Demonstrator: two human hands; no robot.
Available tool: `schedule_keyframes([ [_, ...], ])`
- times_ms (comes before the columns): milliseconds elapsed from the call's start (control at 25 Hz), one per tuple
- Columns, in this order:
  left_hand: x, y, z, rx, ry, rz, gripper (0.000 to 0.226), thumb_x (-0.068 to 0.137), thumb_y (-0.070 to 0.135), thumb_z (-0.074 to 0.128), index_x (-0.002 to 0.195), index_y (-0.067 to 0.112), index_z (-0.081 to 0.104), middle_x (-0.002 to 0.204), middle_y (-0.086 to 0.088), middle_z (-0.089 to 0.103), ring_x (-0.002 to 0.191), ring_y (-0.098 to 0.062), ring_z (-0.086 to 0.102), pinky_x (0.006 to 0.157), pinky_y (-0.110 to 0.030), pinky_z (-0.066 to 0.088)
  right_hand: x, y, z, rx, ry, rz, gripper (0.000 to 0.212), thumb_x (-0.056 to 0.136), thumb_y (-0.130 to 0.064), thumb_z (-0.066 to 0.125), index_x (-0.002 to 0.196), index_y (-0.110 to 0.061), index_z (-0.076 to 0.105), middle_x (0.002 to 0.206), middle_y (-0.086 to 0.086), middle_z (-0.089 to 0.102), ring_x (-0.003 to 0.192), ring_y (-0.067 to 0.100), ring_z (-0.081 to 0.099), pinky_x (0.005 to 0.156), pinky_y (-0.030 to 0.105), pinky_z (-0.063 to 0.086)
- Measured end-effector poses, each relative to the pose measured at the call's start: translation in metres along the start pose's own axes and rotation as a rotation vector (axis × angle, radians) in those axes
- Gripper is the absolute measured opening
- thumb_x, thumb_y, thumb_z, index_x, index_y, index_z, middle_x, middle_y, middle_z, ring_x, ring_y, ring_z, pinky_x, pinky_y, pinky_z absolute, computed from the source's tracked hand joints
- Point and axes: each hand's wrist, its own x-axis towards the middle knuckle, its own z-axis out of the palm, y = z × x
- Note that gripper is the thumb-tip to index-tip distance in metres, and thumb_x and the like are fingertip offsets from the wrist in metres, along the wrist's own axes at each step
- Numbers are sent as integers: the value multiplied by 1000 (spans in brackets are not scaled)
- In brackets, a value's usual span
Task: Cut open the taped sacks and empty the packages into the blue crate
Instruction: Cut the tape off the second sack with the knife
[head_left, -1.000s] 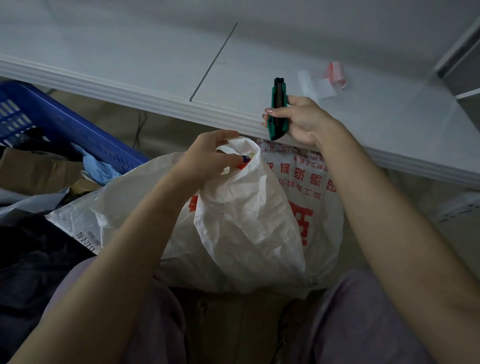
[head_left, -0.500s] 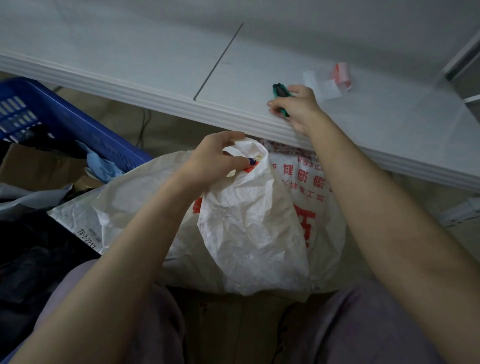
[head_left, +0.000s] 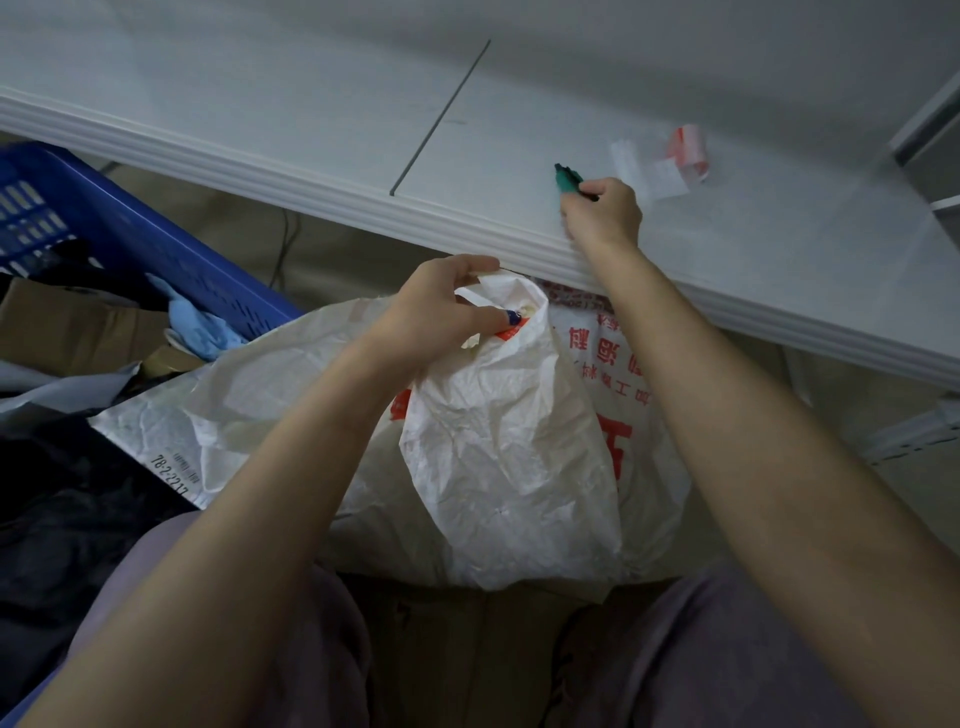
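White woven sack (head_left: 498, 457) with red print fills the centre of the frame. Its gathered mouth, at its top, is pinched in the left hand (head_left: 441, 312), fingers and thumb curled round the bunched cloth, and the body spreads below the fist. At the upper right the right hand (head_left: 602, 213) lies on the grey table (head_left: 311, 104), fingers curled over a green cutter (head_left: 567, 179). The cutter's free end pokes out past the knuckles, long axis slanting toward the upper left. The blue crate (head_left: 130, 223) sits at the left edge.

Crumpled white sack (head_left: 509, 457) beside blue crate (head_left: 156, 244)
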Motion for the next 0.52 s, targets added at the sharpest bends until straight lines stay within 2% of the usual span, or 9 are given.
schedule_keyframes([
  [80,-1,0,0,-1,-10,5,58,78,11,72,132,16,50,126,-3,54,80,-14,61,80,-27,51,-14,-6,-6,337,-55,70,27,84,-4,50,108,-8,61,77,1,57,58,13,47,48,23,39],
  [160,-1,0,-1,3,-8,20,58,78,11,72,132,16,50,126,-3,53,77,-12,61,76,-25,50,-32,-9,-16,617,-178,55,32,84,1,51,109,-18,55,81,0,55,54,9,39,44,20,32],
  [280,-2,1,0,26,-12,47,57,78,11,72,131,16,51,127,-4,52,71,-7,58,69,-18,46,-66,-7,-27,584,-396,-18,35,82,0,59,115,-14,57,75,-3,52,57,7,43,53,19,38],
  [360,-4,1,1,43,-8,62,57,78,10,71,131,16,51,128,-5,51,70,-6,58,68,-18,45,-86,-4,-27,583,-418,11,16,86,-18,64,101,-13,62,69,-6,49,56,7,42,57,21,37],
  [440,-9,1,3,47,13,79,57,78,8,71,131,14,51,126,-4,52,67,-5,57,67,-17,45,-103,-4,-30,562,-392,37,29,88,-43,61,79,-16,58,64,-6,45,54,7,38,57,22,33],
  [520,-16,3,4,60,34,88,57,78,7,70,131,13,51,118,-1,52,66,-3,56,65,-15,44,-115,-5,-34,529,-433,30,37,93,-47,53,69,-19,51,61,-5,47,52,8,40,54,20,37],
])
